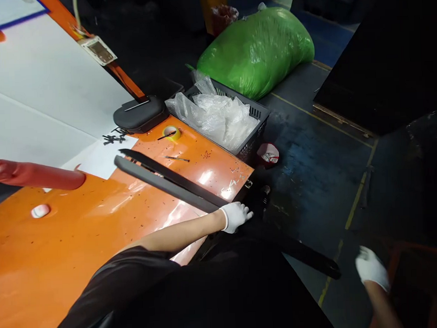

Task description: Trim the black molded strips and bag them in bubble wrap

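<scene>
on the glossy orange surface (63,246), a long grey plastic strip (162,182) lies beside a thinner black strip (168,173). at their right ends, the white-gloved left hand (236,217) curls its grip; i cannot tell if it holds anything. a grey slotted crate (254,116) holds crumpled clear plastic bags (217,118). over the floor (312,180), the gloved right hand (371,268) has a loose, empty grip.

The head-worn camera looked forward and down from close above the orange table (63,246); the left hand (236,217) and right hand (371,268) both stood in frame.
</scene>
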Demonstrator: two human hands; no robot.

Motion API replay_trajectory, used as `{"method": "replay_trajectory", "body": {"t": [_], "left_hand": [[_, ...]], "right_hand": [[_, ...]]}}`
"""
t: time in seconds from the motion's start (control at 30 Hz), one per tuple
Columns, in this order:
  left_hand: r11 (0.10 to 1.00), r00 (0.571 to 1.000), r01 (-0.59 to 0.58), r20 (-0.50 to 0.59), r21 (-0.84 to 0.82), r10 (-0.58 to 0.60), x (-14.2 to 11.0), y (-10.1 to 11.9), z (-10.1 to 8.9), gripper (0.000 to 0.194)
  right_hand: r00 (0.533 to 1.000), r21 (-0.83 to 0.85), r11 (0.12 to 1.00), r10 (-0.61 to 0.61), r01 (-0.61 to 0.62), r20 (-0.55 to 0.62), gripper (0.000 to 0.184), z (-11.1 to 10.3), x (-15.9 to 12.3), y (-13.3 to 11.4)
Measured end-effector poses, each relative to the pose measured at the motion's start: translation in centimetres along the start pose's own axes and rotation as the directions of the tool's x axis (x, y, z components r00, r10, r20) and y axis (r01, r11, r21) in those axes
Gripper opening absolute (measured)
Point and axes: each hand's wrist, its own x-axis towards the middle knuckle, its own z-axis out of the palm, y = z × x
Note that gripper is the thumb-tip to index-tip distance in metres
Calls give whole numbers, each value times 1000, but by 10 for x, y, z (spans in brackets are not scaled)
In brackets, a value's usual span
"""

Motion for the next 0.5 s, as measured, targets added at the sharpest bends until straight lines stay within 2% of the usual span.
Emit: {"method": "replay_trajectory", "body": {"t": [0.03, 0.07, 0.13, 0.2, 0.23, 0.27, 0.3, 0.37, 0.47, 0.5], "left_hand": [[999, 999, -37, -5, 6, 37, 21, -7, -7, 82], [997, 997, -72, -13, 11, 72, 44, -14, -15, 77], [991, 990, -129, -46, 25, 130, 92, -32, -35, 68], [986, 982, -155, -97, 54, 160, 140, -54, -61, 61], [985, 979, -156, -125, 71, 164, 162, -67, -74, 59], [984, 974, -154, -156, 88, 167, 182, -82, -88, 59], [983, 967, -155, -190, 101, 172, 200, -97, -101, 60], [975, 938, -195, -270, 106, 217, 228, -133, -122, 65], [962, 881, -269, -393, 37, 262, 252, -198, -137, 71], [967, 888, -251, -404, -31, 218, 256, -223, -138, 71]], "right_hand": [[997, 103, 995, 1, -9, 82, 48, 15, 6, -36], [976, 234, 970, -112, 66, 189, 56, 31, 11, -77], [870, 409, 888, -362, 212, 335, 73, 61, 19, -166], [749, 416, 846, -505, 333, 429, 89, 77, 33, -246], [736, 336, 853, -517, 400, 436, 99, 79, 45, -277], [756, 242, 855, -518, 458, 400, 101, 78, 59, -300], [778, 140, 852, -518, 504, 355, 97, 73, 76, -316], [820, -32, 842, -514, 538, 253, 86, 61, 115, -323], [862, -143, 856, -467, 497, 199, 79, 41, 169, -295], [880, -162, 870, -435, 466, 192, 77, 36, 184, -284]]}}
